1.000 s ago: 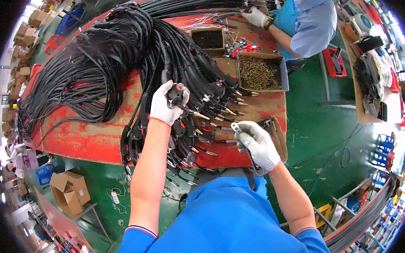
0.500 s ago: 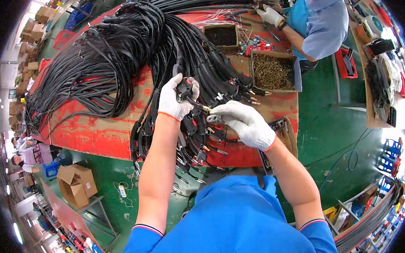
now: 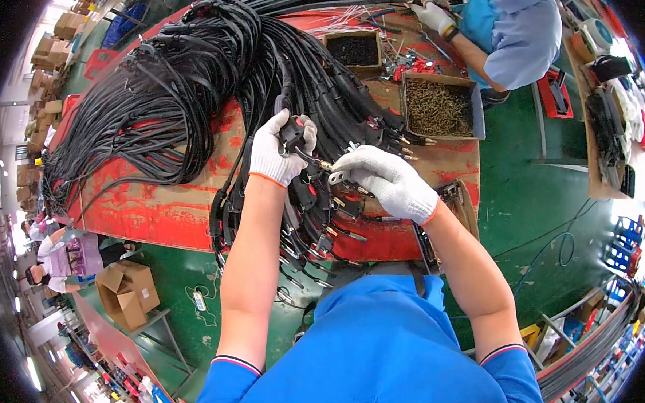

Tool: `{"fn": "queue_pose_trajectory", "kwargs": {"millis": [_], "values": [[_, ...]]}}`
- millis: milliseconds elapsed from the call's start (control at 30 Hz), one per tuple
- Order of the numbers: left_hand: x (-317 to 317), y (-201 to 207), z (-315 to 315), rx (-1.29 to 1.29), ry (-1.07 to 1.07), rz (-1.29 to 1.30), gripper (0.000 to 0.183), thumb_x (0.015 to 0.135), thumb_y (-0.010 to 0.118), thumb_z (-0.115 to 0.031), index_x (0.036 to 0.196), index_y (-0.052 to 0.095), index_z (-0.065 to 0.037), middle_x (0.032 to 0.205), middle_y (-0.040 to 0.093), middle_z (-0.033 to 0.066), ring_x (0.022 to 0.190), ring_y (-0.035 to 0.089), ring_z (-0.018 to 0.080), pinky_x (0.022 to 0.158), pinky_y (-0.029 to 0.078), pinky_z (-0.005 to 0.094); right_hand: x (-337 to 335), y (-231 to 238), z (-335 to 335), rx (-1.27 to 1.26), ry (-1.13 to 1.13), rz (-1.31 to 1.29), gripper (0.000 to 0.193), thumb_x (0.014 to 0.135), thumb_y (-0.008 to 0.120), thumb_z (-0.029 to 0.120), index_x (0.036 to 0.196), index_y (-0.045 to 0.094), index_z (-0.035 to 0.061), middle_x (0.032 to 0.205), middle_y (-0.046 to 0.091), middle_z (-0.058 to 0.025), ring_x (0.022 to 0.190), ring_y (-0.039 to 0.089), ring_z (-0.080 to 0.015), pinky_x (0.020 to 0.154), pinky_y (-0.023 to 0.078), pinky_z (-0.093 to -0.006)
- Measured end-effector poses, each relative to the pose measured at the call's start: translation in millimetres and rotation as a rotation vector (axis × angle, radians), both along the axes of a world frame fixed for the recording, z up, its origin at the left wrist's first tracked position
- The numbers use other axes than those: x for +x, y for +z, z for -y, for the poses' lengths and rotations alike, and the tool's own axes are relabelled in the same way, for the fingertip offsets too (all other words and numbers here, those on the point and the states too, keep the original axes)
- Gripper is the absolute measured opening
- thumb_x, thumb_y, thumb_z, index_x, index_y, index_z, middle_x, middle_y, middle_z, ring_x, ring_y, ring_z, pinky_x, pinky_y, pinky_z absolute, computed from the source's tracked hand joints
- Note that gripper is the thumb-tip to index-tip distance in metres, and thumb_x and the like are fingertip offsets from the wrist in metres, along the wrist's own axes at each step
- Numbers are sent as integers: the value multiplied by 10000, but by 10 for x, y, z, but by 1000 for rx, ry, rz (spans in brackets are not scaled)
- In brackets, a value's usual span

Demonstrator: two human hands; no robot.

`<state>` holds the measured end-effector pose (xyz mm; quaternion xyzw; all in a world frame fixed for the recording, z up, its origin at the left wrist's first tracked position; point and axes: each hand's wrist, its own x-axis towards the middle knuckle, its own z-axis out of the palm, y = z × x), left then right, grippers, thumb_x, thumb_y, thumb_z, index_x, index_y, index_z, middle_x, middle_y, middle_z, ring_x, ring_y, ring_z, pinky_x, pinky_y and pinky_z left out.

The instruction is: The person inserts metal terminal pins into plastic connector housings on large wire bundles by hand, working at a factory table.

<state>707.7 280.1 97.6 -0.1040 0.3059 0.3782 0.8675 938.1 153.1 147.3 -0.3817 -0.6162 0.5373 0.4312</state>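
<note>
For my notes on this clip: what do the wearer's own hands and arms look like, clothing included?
The left hand and right hand wear white fabric gloves with orange cuff edges. The forearms are bare below short blue sleeves, whose hems carry thin striped trim.

Left hand [image 3: 270, 155], right hand [image 3: 396, 180]: one each. Torch handle [image 3: 292, 133]: one, in left fingers [image 3: 273, 121]. Holed metal tool [image 3: 335, 178]: one, right fingers [image 3: 350, 158]. Parts boxes [image 3: 479, 115]: two, beyond fingers. Black cables [image 3: 176, 77]: uncountable, left of fingers.
</note>
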Motion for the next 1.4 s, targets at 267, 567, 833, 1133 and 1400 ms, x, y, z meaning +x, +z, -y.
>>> {"fn": "queue_pose_trajectory", "kwargs": {"millis": [267, 567, 833, 1133, 1400], "values": [[-4, 10, 6, 12, -12, 47, 335, 991, 569, -269, 962, 544, 64, 905, 586, 164, 797, 643, 275, 670, 646, 341, -27, -104, -2, -110, 24, -120, 348, 909, 508, -140, 1181, 652, 22, 1091, 643, -72, 1096, 622, -179, 1003, 473, -322], [18, 0, 16, 2, 1, 66, 330, 994, 562, -267, 964, 537, 61, 903, 582, 157, 790, 641, 261, 659, 643, 332, -98, -48, 30, -205, -8, -170, 321, 937, 486, -105, 1180, 652, 23, 1120, 641, -36, 1068, 592, -136, 980, 465, -293], [49, -41, 14, 6, 36, 28, 307, 992, 570, -260, 951, 522, 40, 890, 594, 127, 782, 632, 246, 623, 624, 331, -358, -236, 249, -414, -178, -521, 171, 1044, 551, 132, 1198, 561, 58, 1037, 569, -33, 918, 542, -131, 846, 475, -298], [72, -98, 32, 59, 16, -29, 288, 997, 575, -243, 932, 519, 32, 862, 594, 132, 744, 630, 243, 592, 615, 307, -588, -246, 474, -476, -334, -556, 234, 1058, 543, 191, 1232, 508, 39, 1071, 618, -66, 952, 597, -156, 900, 511, -340], [129, -176, 68, 40, 56, -71, 258, 979, 592, -222, 917, 514, 16, 864, 587, 116, 755, 626, 243, 584, 608, 315, -730, -212, 515, -404, -473, -158, 212, 1087, 458, 224, 1104, 522, 22, 933, 699, -144, 798, 712, -222, 764, 586, -368]]}}
